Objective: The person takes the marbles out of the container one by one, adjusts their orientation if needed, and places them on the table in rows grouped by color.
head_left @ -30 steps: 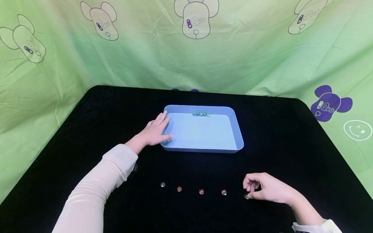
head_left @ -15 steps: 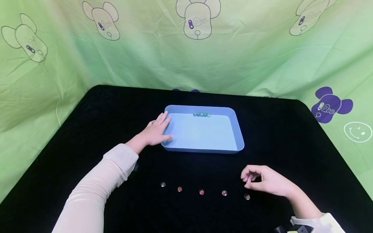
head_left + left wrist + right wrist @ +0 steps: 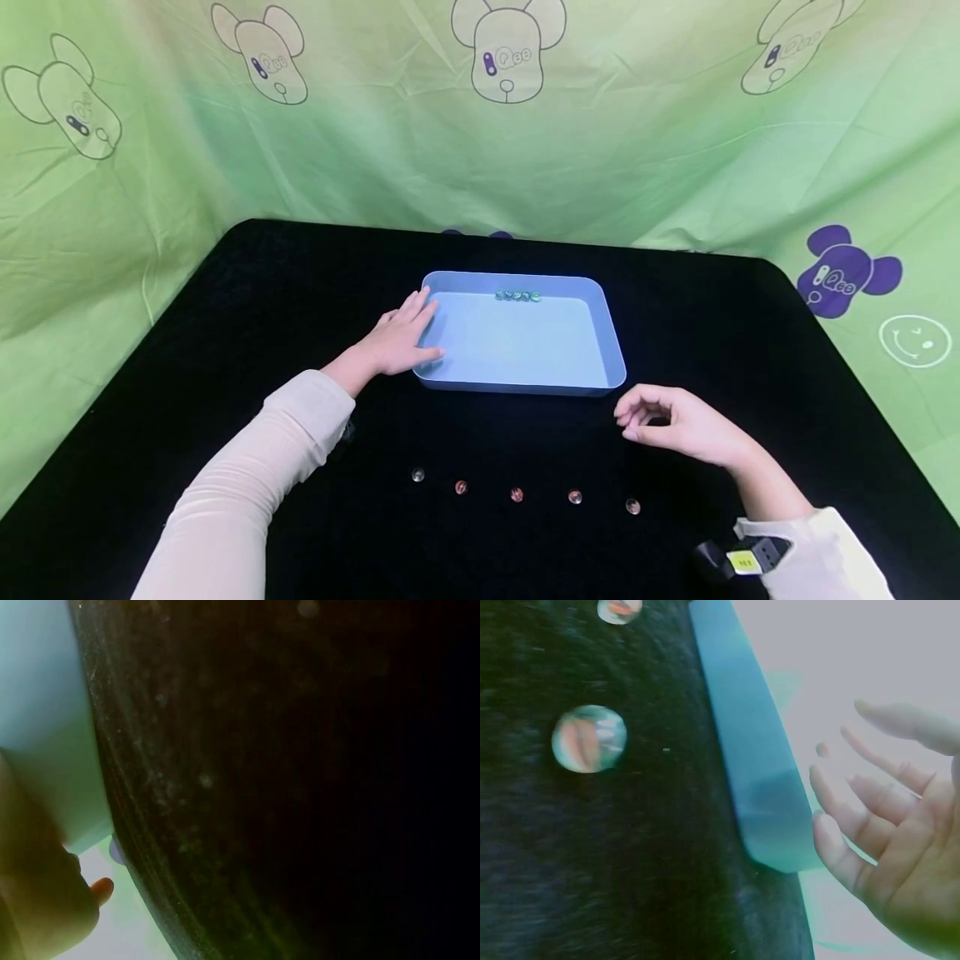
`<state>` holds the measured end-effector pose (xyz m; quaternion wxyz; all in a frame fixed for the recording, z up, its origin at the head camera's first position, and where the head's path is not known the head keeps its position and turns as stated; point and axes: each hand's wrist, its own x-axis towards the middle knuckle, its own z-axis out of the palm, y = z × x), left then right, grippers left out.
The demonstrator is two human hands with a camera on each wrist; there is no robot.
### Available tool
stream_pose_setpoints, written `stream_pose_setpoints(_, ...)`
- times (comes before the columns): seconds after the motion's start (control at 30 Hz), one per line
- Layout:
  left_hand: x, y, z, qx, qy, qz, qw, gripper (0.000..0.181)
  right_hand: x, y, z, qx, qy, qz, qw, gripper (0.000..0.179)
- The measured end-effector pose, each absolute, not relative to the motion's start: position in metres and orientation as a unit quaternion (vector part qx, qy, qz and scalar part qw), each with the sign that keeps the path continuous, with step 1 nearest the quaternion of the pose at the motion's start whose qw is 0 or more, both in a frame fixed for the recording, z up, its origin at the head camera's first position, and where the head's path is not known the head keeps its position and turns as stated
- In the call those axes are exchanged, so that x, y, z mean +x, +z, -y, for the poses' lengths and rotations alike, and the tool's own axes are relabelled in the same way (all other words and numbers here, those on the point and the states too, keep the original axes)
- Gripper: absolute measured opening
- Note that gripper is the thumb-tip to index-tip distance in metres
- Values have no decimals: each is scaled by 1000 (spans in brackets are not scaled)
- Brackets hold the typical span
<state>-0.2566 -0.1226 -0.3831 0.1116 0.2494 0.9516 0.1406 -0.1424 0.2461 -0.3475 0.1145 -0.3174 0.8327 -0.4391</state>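
A shallow blue tray point(image 3: 525, 342) sits mid-table. My left hand point(image 3: 393, 340) rests on its left rim with fingers spread; the left wrist view catches part of that hand point(image 3: 45, 907) beside the tray's side wall point(image 3: 52, 750). Inside, along the far wall, several green marbles point(image 3: 517, 297) form a short row. In front of the tray lies a spaced row of clear glass marbles, including a red-streaked marble point(image 3: 517, 495) and the rightmost marble point(image 3: 633, 507). My right hand point(image 3: 678, 423) hovers off the tray's near right corner, fingers loosely bent, holding nothing; its palm point(image 3: 907, 862) shows bare in the right wrist view.
Black cloth point(image 3: 300, 275) covers the table. A printed green curtain point(image 3: 375, 167) hangs behind and along both sides. A dark device with a yellow label point(image 3: 744, 562) is strapped at my right wrist.
My right hand has let go of the rightmost marble, leaving it on the cloth, and has risen away toward the tray's near right corner. The left hand stays put on the rim.
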Motion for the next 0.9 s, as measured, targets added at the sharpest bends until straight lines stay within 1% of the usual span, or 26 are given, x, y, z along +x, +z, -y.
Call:
stream_pose_setpoints(0.2, -256, -384, 122, 249, 141, -951, 114, 78, -157, -339, -244, -304, -465, -824, 106, 19)
stream_pose_setpoints(0.4, -256, -383, 123, 248, 141, -952, 113, 78, -169, -332, -241, -283, -488, -819, 107, 14)
stream_pose_setpoints(0.67, -256, -382, 124, 247, 141, -952, 115, 78, -182, -327, -232, -255, -512, -814, 99, 15)
stream_pose_setpoints(0.9, -257, -383, 123, 248, 140, -952, 115, 78, -192, -324, -223, -260, -525, -804, 102, 15)
